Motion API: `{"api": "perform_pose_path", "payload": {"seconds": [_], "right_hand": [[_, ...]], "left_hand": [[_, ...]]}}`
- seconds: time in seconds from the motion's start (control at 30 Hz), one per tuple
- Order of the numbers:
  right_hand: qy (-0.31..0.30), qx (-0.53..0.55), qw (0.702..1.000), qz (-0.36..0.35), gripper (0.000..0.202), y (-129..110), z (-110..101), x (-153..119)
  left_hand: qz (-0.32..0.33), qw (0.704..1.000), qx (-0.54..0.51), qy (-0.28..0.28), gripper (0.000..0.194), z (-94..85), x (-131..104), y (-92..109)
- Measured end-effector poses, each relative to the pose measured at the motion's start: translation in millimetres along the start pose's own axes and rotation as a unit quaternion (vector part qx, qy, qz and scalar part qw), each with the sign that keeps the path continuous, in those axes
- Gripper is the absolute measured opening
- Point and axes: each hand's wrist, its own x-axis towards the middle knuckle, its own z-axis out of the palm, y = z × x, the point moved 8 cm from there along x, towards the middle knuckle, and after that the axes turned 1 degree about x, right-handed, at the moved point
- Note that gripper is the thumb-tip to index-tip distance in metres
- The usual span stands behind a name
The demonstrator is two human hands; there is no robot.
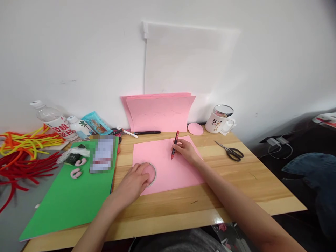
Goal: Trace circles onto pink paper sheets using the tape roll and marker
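Observation:
A sheet of pink paper (168, 175) lies flat on the wooden table in front of me. Near its left edge, my left hand (138, 176) grips a clear round lid with a grey rim (154, 174), fingers curled over its left side and pressing it onto the sheet. Pink shows through the lid. In my right hand (185, 149) is a red and black pen (173, 151), pinched between the fingers and held upright, tip down over the upper right part of the sheet. Whether the tip touches the paper I cannot tell.
Pink sheets with faint circle outlines (160, 112) lean on the wall. A pink paper disc (195, 129), white mug (216, 120) and scissors (232, 152) are to the right. Green sheets (76, 203), a phone-like blurred item (102, 154), earmuff-shaped pieces (76, 173) and bottles (52, 117) are left.

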Motion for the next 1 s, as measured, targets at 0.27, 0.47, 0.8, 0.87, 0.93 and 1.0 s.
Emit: {"api": "perform_pose_path", "payload": {"seconds": [0.27,0.47,0.8,0.87,0.93,1.0], "right_hand": [[0.001,0.038,0.999,0.003,0.041,2.5,-3.7,-1.0],[0.003,0.081,0.997,0.004,0.044,1.8,-6.0,-1.5],[0.018,0.178,0.984,0.028,0.045,12.9,-10.8,6.5],[0.023,0.186,0.982,0.029,0.047,13.6,-12.6,7.9],[0.027,0.192,0.980,0.030,0.047,14.1,-13.9,8.5],[0.030,0.197,0.980,0.031,0.045,14.4,-14.4,8.5]], "left_hand": [[0.021,0.999,-0.029,0.027,0.028,3.6,-6.6,-3.0],[0.000,0.997,-0.059,0.048,0.010,6.0,-10.5,-9.4],[0.051,0.981,0.093,0.160,0.014,16.1,16.6,44.4],[0.070,0.977,0.141,0.146,0.016,26.6,25.2,63.1],[0.079,0.972,0.182,0.127,0.019,35.1,31.2,75.4],[0.079,0.970,0.201,0.111,0.020,40.6,34.5,80.7]]}}
